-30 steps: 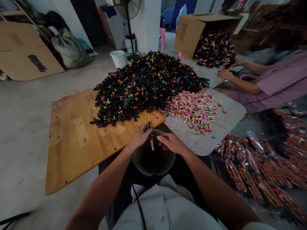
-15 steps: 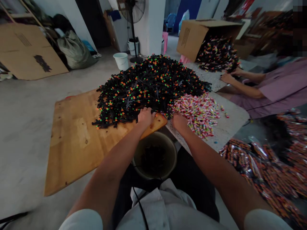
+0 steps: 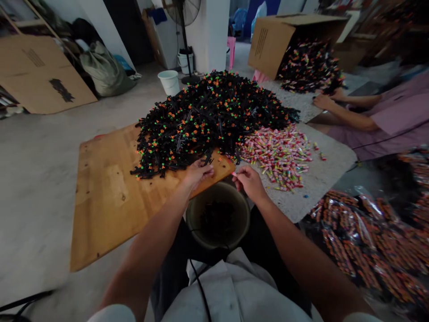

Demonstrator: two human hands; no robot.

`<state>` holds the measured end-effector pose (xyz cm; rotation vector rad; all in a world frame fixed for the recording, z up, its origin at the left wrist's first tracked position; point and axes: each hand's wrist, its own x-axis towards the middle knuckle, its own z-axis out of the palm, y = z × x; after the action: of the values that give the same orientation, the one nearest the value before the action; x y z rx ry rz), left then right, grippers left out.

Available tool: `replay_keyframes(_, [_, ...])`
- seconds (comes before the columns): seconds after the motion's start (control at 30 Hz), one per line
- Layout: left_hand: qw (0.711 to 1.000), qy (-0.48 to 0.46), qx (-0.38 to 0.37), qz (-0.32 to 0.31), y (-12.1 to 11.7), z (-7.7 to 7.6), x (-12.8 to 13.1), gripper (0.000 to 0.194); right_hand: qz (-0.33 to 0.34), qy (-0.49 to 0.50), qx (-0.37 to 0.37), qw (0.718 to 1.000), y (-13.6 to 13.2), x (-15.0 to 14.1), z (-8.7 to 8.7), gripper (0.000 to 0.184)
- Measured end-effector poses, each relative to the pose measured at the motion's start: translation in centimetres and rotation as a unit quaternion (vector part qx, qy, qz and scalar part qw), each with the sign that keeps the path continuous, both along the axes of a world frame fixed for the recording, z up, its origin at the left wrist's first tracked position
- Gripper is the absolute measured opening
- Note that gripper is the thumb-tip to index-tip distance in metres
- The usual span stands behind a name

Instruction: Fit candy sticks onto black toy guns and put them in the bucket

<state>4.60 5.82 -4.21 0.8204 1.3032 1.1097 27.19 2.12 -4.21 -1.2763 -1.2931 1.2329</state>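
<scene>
Currently I'm watching the left hand (image 3: pixel 200 172) closing its fingers on what is looking like a black piece (image 3: pixel 208 160), its end standing up past the fingertips; I can't tell how firmly it's gripping. The right hand (image 3: pixel 250 182), a little apart, is pinching a pink tube (image 3: pixel 234 174) that's pointing toward the left hand. With so little tube showing, I'm judging a fingertip slip the likeliest fault. Just below the hands, a tub (image 3: pixel 241 226) is sitting with dark pieces (image 3: pixel 217 219) inside, so a dropped part could be getting lost there. Under the left hand, the board (image 3: pixel 100 197) is ending at a bare edge; a loose piece could be sliding off it. Beyond, the black pile (image 3: pixel 214 118) is heaping high and tangled, and a careless tug could be starting a slide. Right of the right hand, the pink pile (image 3: pixel 278 154) is spreading loosely across the table (image 3: pixel 328 165); a sweeping forearm could be scattering it. Nearer the body, a cable (image 3: pixel 201 288) is hanging down the shirt (image 3: pixel 224 299), possibly catching a wrist.
</scene>
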Motion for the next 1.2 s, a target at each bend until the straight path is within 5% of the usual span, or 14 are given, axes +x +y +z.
replay_keyframes(0.17, [0.993, -0.108, -0.017, -0.040, -3.4, 0.4, 0.0, 0.017, -0.032, 0.143, 0.000, 0.989, -1.3, -2.7, 0.8, 0.034])
replay_keyframes(0.4, [0.967, -0.056, -0.008, -0.250, -6.2, 2.0, -0.4, 0.047, -0.036, 0.144, 0.010, 0.989, -1.4, -4.0, 2.8, 0.040])
replay_keyframes(0.67, [0.970, -0.009, 0.030, -0.239, -7.0, 1.9, -0.3, 0.056, 0.011, 0.100, 0.020, 0.995, -2.6, -4.6, 2.7, 0.033])
replay_keyframes(0.97, [0.958, -0.084, 0.013, -0.275, -7.2, 3.2, -1.2, 0.069, 0.026, 0.133, -0.013, 0.991, -2.2, -3.5, 3.5, 0.035])
replay_keyframes(1.2, [0.945, -0.015, 0.032, -0.324, -7.0, 4.2, -1.6, 0.070, 0.049, 0.125, 0.007, 0.991, -1.8, -3.4, 3.9, 0.032])
